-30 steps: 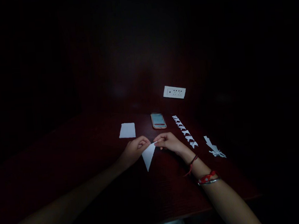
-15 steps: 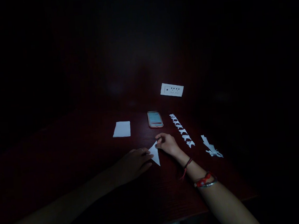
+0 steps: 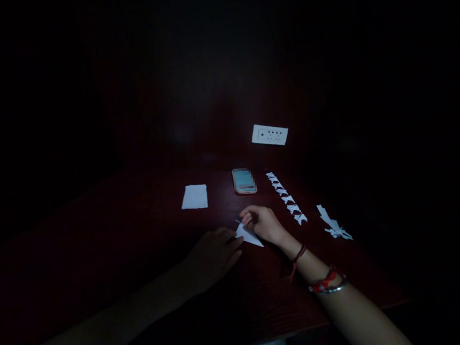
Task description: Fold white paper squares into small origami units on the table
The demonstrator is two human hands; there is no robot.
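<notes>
A small white folded paper triangle [image 3: 249, 236] lies on the dark red table [image 3: 139, 239]. My right hand [image 3: 263, 223] pinches its upper corner with curled fingers. My left hand [image 3: 215, 254] lies flat with fingers stretched out, its fingertips touching the paper's left edge. Red thread bands and a metal bangle [image 3: 327, 283] circle my right wrist. The scene is very dark.
A white paper square [image 3: 194, 197] lies at the back left, a phone [image 3: 244, 181] with a lit screen beside it. A row of small folded paper pieces [image 3: 286, 198] runs diagonally to the right, and paper scraps [image 3: 333, 225] lie further right. A white wall socket [image 3: 269, 134] sits behind.
The paper triangle was held up by both hands; now it is laid on the table, folded smaller. My left hand let go and flattened beside it, while my right hand kept its pinch.
</notes>
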